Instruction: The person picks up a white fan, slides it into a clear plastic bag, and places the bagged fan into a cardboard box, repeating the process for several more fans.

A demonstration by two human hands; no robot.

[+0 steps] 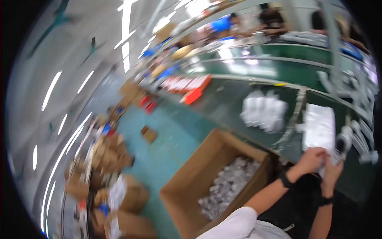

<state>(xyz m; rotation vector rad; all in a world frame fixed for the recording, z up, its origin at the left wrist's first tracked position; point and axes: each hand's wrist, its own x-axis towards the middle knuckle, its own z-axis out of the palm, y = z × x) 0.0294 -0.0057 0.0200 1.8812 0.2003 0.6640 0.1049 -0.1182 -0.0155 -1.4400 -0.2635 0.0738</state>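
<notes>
One white packet (327,164), two hands (314,157) (332,171), one open carton (199,175)

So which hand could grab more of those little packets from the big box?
Probably the left. The left hand is on the side of the cardboard box of small clear packets; the right hand is farther away. Both hold something small and white, too blurred to identify.
</notes>
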